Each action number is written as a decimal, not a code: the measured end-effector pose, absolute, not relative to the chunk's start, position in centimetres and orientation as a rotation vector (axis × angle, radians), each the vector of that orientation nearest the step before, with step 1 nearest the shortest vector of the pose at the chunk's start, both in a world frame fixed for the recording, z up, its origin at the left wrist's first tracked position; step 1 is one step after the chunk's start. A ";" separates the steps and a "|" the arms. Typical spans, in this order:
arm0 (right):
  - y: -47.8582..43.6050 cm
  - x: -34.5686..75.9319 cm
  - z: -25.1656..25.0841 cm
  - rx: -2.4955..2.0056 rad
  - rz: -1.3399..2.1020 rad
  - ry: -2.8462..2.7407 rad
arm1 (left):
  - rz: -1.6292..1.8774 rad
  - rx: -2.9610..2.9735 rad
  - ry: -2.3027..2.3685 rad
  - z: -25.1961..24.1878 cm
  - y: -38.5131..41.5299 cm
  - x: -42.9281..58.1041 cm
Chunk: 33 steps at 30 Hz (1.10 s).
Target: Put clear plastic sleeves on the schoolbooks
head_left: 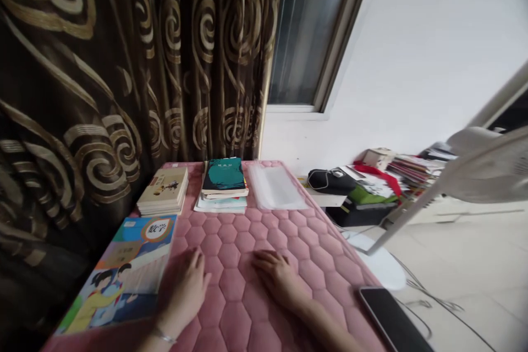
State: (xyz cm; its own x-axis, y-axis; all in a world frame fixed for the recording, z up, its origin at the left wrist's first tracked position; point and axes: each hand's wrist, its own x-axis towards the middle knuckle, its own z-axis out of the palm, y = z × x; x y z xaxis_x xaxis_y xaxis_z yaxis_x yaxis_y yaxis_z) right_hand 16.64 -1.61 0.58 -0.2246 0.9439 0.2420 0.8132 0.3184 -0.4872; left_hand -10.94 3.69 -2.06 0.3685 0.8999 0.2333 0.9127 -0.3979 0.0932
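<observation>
**A:** What do we record nearest us on the pink quilted mat [233,322]?

**B:** We record the left hand [185,291] and right hand [278,280] resting on it, fingers open, slightly curved, gripping nothing. The mathematics textbook [117,272] lies on the mat's left side, just beside the left hand; we cannot tell whether they touch. The black smartphone [391,322] sits at the mat's near right edge, cut off by the frame.

**A:** Why this placing?

**B:** We judge the textbook lies apart from the rest to be within easy reach, with the stacks kept beyond the hands.

**A:** And farther off?

**B:** At the mat's far end we find a stack of paperbacks [163,191], a dark teal book [224,177] on a pile, and a clear plastic sleeve [274,187]. We cannot read their titles, and the lower volumes are hidden.
</observation>
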 end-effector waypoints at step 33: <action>9.7 24.8 7.0 -1.691 -0.285 -1.308 | -1.070 -2.709 -1.488 -2.7 5.7 -4.5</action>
State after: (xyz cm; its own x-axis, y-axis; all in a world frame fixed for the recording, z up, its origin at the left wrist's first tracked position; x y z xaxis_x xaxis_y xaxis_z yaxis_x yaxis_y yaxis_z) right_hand 24.82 9.69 7.03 0.4019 0.6283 0.6661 0.8484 0.0181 -0.5290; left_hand -4.53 5.74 -2.68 0.3744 0.7926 0.4812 0.7084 -0.5794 0.4032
